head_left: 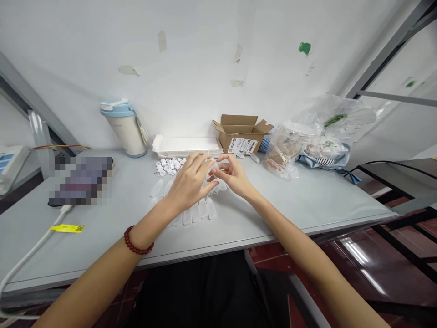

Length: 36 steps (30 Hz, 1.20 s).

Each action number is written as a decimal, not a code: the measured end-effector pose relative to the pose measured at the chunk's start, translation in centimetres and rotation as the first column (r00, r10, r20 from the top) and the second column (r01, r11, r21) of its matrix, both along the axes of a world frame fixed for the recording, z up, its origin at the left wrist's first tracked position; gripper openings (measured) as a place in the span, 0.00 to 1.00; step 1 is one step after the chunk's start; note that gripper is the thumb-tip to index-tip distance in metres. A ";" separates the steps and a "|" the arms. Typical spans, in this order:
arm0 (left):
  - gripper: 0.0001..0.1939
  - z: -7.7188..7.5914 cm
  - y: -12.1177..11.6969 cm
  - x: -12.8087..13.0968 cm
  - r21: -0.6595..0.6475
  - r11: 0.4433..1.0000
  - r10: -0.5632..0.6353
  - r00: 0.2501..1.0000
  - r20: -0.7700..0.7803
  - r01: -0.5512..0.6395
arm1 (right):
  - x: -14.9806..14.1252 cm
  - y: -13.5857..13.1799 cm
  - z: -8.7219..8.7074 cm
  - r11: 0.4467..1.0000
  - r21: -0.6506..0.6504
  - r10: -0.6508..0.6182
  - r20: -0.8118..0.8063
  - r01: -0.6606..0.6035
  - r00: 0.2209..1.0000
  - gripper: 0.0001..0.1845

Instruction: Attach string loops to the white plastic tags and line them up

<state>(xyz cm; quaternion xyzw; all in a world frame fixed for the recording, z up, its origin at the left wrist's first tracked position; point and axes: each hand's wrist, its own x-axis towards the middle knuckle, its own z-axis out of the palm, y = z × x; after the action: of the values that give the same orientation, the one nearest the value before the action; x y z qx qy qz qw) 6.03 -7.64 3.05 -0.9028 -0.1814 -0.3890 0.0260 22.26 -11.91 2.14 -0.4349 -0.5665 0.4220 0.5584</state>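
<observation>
My left hand (190, 180) and my right hand (234, 176) meet above the middle of the table, fingertips curled toward each other. Between them shows a translucent white plastic piece (213, 169), partly covered by fingers. The right thumb and fingers close on it from the right; the left fingers curve around it from the other side. Below my hands lie several flat, translucent white plastic sleeves (195, 213) in a rough row, and others show beside my left hand. A pile of small white plastic caps (168, 166) sits just behind that hand.
Behind my hands are a white tray (187, 146) and an open cardboard box (243, 136). A tumbler (123, 130) stands back left. At left, a blurred-out device (82, 182) has a white cable (29, 254). Plastic bags (285, 148) and a blue cloth bag (336, 159) lie right.
</observation>
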 end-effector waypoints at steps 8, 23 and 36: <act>0.13 0.0 -0.4 0.2 -0.111 0.993 -0.018 0.998 0.062 0.025 | 0.8 -0.2 0.7 0.998 -0.001 0.058 0.125 -0.059 0.990 0.19; 0.17 0.1 -2.3 -0.1 -0.577 0.800 -0.389 0.875 -0.288 0.166 | 4.9 -0.8 2.7 0.565 -0.708 0.757 0.239 -0.423 0.609 0.20; 0.16 0.4 -2.3 -0.5 -0.539 0.841 -0.331 0.828 -0.453 0.042 | 4.1 -0.2 1.7 0.508 -0.756 0.783 0.205 -0.413 0.588 0.22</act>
<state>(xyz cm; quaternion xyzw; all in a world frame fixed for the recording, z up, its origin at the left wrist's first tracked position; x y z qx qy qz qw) 5.57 -9.91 3.49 -0.9621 -0.1702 -0.0640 -0.2030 26.39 -12.15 3.83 -0.4571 -0.6345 0.6233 0.0053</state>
